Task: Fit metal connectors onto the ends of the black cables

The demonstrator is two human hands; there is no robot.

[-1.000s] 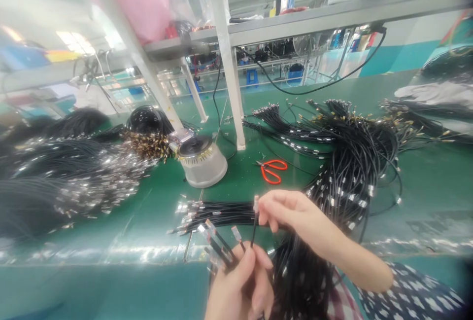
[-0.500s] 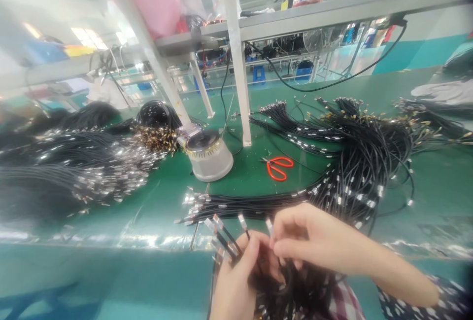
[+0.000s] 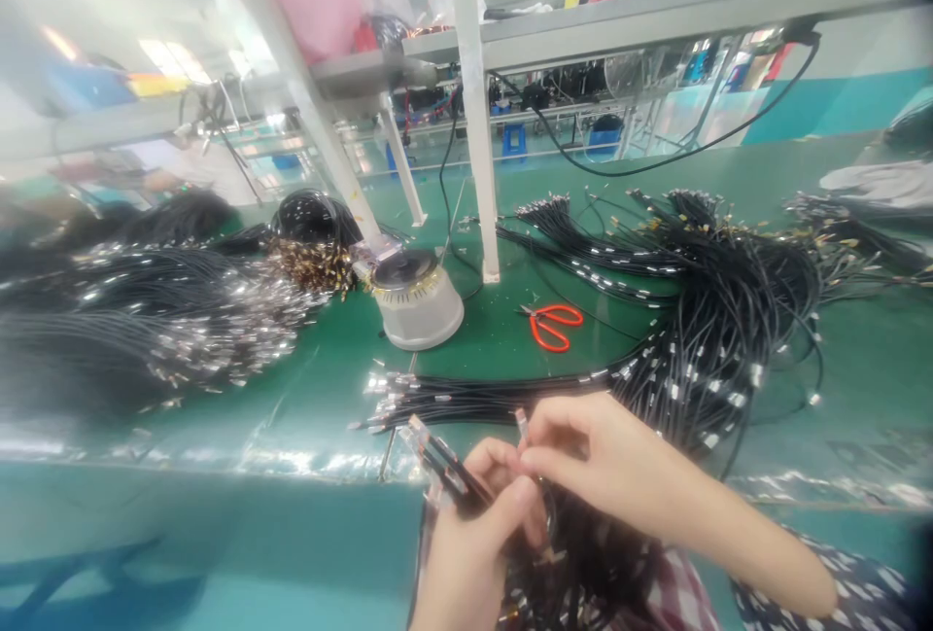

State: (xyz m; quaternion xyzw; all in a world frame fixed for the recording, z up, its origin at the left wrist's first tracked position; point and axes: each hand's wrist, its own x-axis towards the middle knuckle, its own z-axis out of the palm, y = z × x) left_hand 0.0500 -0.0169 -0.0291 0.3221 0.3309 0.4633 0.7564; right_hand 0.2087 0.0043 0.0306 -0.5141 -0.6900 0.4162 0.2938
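Several black cables (image 3: pixel 448 466) with pale, shiny tips stick up out of my left hand (image 3: pixel 485 534), whose fingers are wrapped round them. Close beside it, my right hand (image 3: pixel 583 446) pinches one cable end (image 3: pixel 522 422) between thumb and forefinger; its light tip points upward. Both hands nearly touch, low in the head view, in front of the bench edge. More dark cables (image 3: pixel 583 563) hang in a bundle below the hands, over my lap. Just beyond the hands, a bunch of black cables (image 3: pixel 496 400) lies along the bench with its metal ends to the left.
Red-handled snips (image 3: pixel 554 325) lie on the green bench (image 3: pixel 481 334). Left of them stands a white round device (image 3: pixel 421 315) with a dark top. Cable heaps (image 3: pixel 219 320) cover the left side, another tangle (image 3: pixel 743 310) the right. White shelf posts (image 3: pixel 477 125) rise from the bench.
The upright cable tip between my hands has joined the others at my left hand. My right hand has shifted slightly left and still pinches a cable end.
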